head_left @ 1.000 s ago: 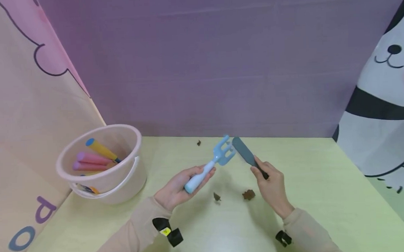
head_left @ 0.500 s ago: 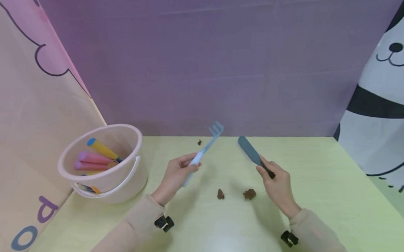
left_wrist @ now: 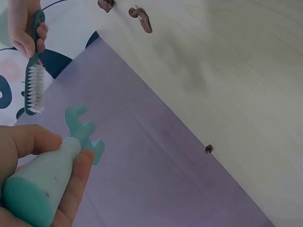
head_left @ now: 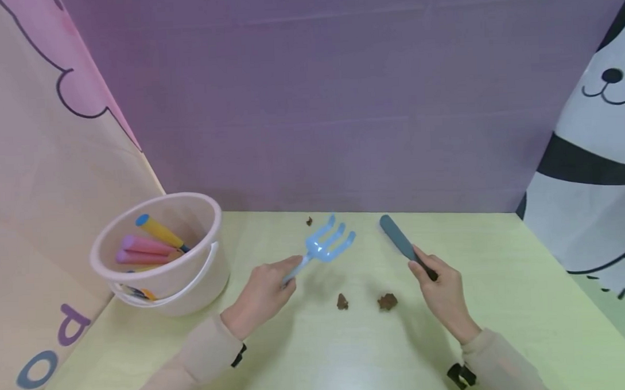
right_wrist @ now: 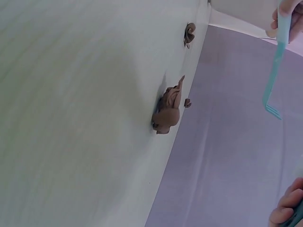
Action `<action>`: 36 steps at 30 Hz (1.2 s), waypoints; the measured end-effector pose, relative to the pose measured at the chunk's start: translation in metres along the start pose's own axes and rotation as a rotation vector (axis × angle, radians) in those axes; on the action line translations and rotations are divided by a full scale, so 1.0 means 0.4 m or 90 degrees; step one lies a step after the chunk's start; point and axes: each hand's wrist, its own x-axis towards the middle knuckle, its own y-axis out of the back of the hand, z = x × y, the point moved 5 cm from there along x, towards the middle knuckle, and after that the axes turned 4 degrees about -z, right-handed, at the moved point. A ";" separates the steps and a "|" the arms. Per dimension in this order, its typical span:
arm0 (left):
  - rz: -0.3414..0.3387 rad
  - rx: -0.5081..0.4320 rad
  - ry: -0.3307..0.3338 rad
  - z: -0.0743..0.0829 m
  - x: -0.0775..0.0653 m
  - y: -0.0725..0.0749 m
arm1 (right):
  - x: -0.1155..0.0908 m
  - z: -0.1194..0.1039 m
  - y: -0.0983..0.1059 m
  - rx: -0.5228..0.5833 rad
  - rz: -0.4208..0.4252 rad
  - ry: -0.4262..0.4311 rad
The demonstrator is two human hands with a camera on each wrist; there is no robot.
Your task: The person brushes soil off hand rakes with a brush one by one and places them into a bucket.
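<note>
My left hand grips a light blue garden hand fork by its pale handle, the prongs pointing up and to the right above the table. In the left wrist view, thumb and fingers wrap the thick handle with its teal end cap. A dark green brush is held in my right hand; its white bristles show in the left wrist view. Below the tools, a small brown lump and a larger, crumpled brown lump, both clay-like, lie on the table. Neither tool touches them.
At the left stands a pale pink bucket with pink and yellow handles sticking up inside. A tiny brown bit lies near the table's back edge. Behind rises a purple backdrop, with a panda print at the right.
The fork first turned edge-on and now shows its prongs spread again, with the back of my left hand facing up. My right hand has shifted slightly right with the brush.
</note>
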 end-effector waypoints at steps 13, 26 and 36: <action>-0.012 0.038 0.016 -0.001 -0.007 0.066 | -0.011 0.012 0.005 -0.011 -0.033 -0.033; -0.033 0.161 0.135 -0.047 -0.025 0.529 | 0.005 0.021 0.044 0.000 -0.025 -0.038; -0.341 0.348 0.159 -0.192 0.019 0.608 | 0.005 0.024 0.047 0.000 -0.025 -0.049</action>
